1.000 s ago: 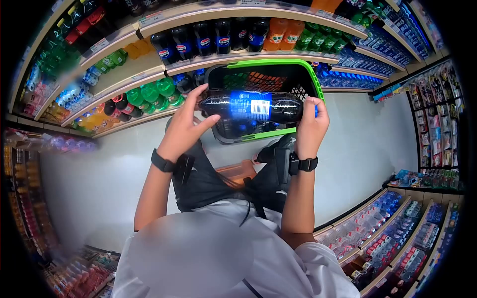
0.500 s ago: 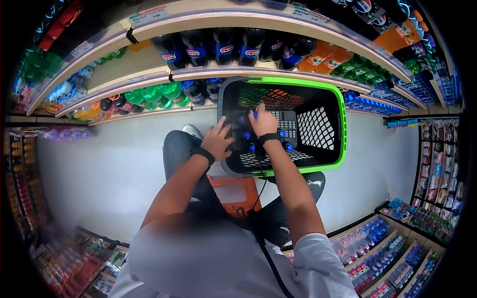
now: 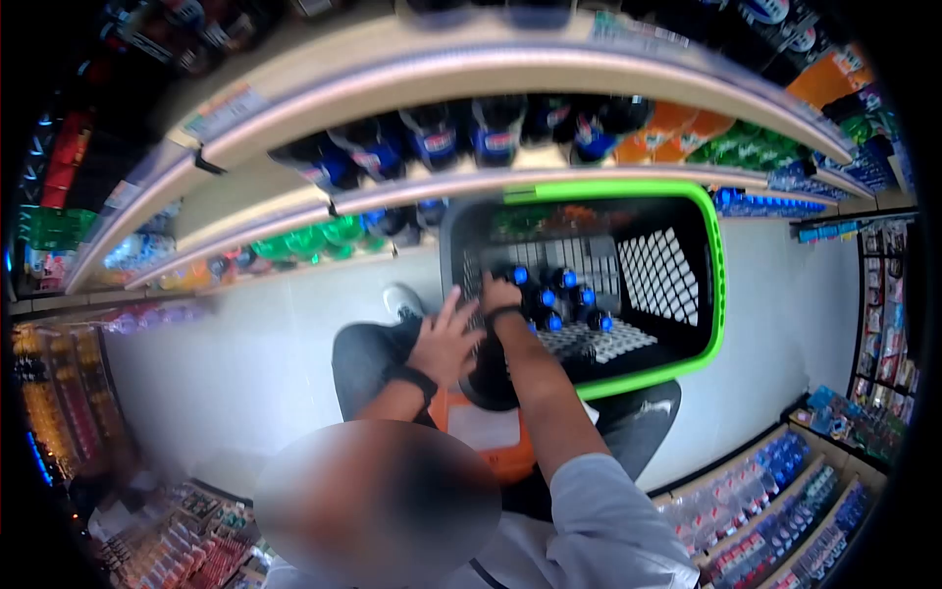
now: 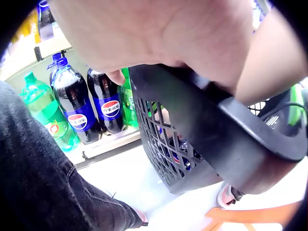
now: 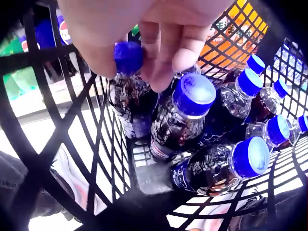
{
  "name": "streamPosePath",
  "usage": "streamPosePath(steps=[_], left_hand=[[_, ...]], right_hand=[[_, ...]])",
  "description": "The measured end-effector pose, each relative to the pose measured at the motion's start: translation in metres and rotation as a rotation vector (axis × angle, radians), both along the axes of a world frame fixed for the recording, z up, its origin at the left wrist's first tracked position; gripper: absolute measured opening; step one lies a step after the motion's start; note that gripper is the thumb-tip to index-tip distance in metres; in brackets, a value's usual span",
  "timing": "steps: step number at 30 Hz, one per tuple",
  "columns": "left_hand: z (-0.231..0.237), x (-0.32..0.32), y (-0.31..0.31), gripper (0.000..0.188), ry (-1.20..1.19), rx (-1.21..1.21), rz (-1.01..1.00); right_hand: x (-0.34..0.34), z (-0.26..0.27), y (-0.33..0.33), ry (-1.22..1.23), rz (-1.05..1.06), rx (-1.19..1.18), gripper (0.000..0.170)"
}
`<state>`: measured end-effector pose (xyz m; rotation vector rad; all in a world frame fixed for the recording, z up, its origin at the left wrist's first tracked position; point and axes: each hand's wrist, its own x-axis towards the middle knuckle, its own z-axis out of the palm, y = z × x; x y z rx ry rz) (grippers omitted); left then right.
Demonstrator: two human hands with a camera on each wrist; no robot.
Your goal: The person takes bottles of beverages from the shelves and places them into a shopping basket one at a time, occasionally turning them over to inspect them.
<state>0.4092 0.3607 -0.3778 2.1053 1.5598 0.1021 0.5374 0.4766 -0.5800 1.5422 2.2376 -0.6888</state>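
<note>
A black mesh shopping basket [image 3: 720, 285] with a green rim stands in front of my knees in the head view. Inside it are several dark cola bottles [image 5: 211, 168] with blue caps, some upright and some leaning. My right hand [image 3: 500, 293] reaches down into the basket's left end. In the right wrist view its thumb and fingers pinch the blue-capped neck of one cola bottle [image 5: 129, 57] by the mesh wall. My left hand [image 3: 446, 344] rests at the basket's dark left rim [image 4: 192, 130], its fingers spread and fairly straight.
Shelves beyond the basket hold large cola bottles [image 3: 432, 137], orange soda [image 3: 677, 128] and green soda bottles [image 4: 45, 113]. An orange stool [image 3: 491, 432] is beneath me, between my legs. More stocked shelves [image 3: 726, 510] stand behind on the right, and snack racks [image 3: 878, 304] at the far right.
The large cola bottle held sideways between both hands is now down in the basket. My right hand has gone into the basket's left end; my left hand has moved to its rim.
</note>
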Motion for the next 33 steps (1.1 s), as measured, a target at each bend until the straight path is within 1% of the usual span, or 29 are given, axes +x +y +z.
streamPosePath(steps=[1, 2, 3, 5, 6, 7, 9, 10, 11, 12, 13, 14, 15, 17, 18, 19, 20, 21, 22, 23, 24, 25, 26, 27, 28, 29, 31, 32, 33], left_hand=[[0.000, 0.001, 0.000, 0.047, 0.048, 0.001, -0.015], [-0.008, -0.001, -0.001, 0.047, 0.061, 0.037, -0.022], [-0.011, 0.000, -0.002, 0.048, 0.088, 0.069, -0.031], [-0.005, 0.004, -0.002, 0.048, 0.134, 0.048, 0.003], [-0.011, 0.007, -0.004, 0.047, 0.150, 0.061, 0.021], [-0.018, 0.008, -0.004, 0.046, 0.156, 0.059, 0.029], [-0.020, 0.013, -0.004, 0.042, 0.221, 0.053, 0.059], [-0.016, 0.016, -0.002, 0.042, 0.288, 0.009, 0.049], [-0.018, 0.016, 0.002, 0.042, 0.282, 0.033, 0.069], [-0.023, 0.017, 0.004, 0.043, 0.290, 0.040, 0.077], [-0.029, 0.021, 0.001, 0.044, 0.295, 0.038, 0.083], [-0.026, 0.022, 0.003, 0.043, 0.292, -0.004, 0.094], [-0.015, 0.025, 0.003, 0.046, 0.361, -0.051, 0.087], [-0.029, 0.027, 0.002, 0.043, 0.372, -0.007, 0.096], [-0.027, 0.028, 0.000, 0.043, 0.367, 0.000, 0.105], [-0.026, 0.031, -0.003, 0.042, 0.376, -0.024, 0.048], [-0.024, 0.036, -0.004, 0.041, 0.384, -0.047, -0.009], [-0.022, 0.043, -0.005, 0.041, 0.377, -0.043, -0.005], [-0.020, 0.050, -0.007, 0.040, 0.320, -0.107, 0.003], [-0.016, 0.053, -0.009, 0.039, 0.267, -0.169, 0.008], [0.000, 0.058, -0.022, 0.037, 0.208, -0.075, 0.036], [0.004, 0.061, -0.028, 0.037, 0.154, -0.087, -0.002], [0.038, 0.062, -0.044, 0.037, 0.143, -0.060, -0.024], [0.034, 0.064, -0.053, 0.037, 0.152, -0.001, -0.048], [0.050, 0.062, -0.066, 0.038, 0.137, 0.064, -0.087], [0.071, 0.058, -0.082, 0.033, 0.015, 0.140, -0.061], [0.091, 0.047, -0.107, 0.034, -0.193, 0.180, -0.031], [0.097, 0.040, -0.120, 0.033, -0.214, 0.205, -0.008], [0.103, 0.032, -0.132, 0.033, -0.234, 0.228, 0.016]], right_hand=[[0.001, 0.015, 0.002, 0.013, -0.003, -0.030, 0.052], [0.003, 0.007, 0.004, 0.016, -0.068, -0.061, 0.060], [0.006, 0.027, 0.005, 0.039, -0.077, -0.015, 0.062], [0.019, 0.059, 0.007, 0.093, -0.046, 0.083, 0.054], [0.029, 0.081, 0.006, 0.155, -0.040, 0.179, 0.047], [0.036, 0.100, 0.007, 0.148, -0.068, 0.233, 0.042], [0.054, 0.164, 0.001, 0.191, -0.136, 0.293, 0.035], [0.066, 0.186, -0.005, 0.245, -0.168, 0.336, 0.032], [0.078, 0.206, -0.011, 0.297, -0.201, 0.377, 0.029], [0.092, 0.226, -0.022, 0.423, -0.227, 0.420, 0.023], [0.104, 0.243, -0.034, 0.540, -0.206, 0.486, 0.017], [0.117, 0.257, -0.047, 0.670, -0.256, 0.445, 0.014], [0.128, 0.268, -0.061, 0.803, -0.311, 0.401, 0.012], [0.138, 0.290, -0.096, 1.089, -0.443, 0.290, 0.011], [0.145, 0.299, -0.113, 1.119, -0.497, 0.222, 0.011], [0.149, 0.304, -0.129, 1.167, -0.496, 0.199, 0.011], [0.151, 0.309, -0.145, 1.157, -0.473, 0.195, 0.010], [0.156, 0.310, -0.158, 1.147, -0.453, 0.190, 0.011], [0.169, 0.281, -0.158, 1.141, -0.426, 0.203, 0.010], [0.171, 0.280, -0.167, 1.110, -0.398, 0.209, 0.014], [0.165, 0.316, -0.185, 0.966, -0.343, 0.241, 0.016], [0.159, 0.353, -0.201, 0.825, -0.289, 0.275, 0.019], [0.158, 0.353, -0.204, 0.824, -0.288, 0.250, 0.019], [0.158, 0.351, -0.205, 0.822, -0.286, 0.227, 0.019], [0.156, 0.348, -0.206, 0.813, -0.288, 0.235, 0.019], [0.158, 0.342, -0.203, 0.805, -0.254, 0.221, 0.019], [0.146, 0.364, -0.204, 0.846, -0.090, 0.266, 0.018], [0.147, 0.346, -0.201, 0.902, 0.056, 0.448, 0.018], [0.144, 0.337, -0.197, 0.905, 0.066, 0.448, 0.018]])
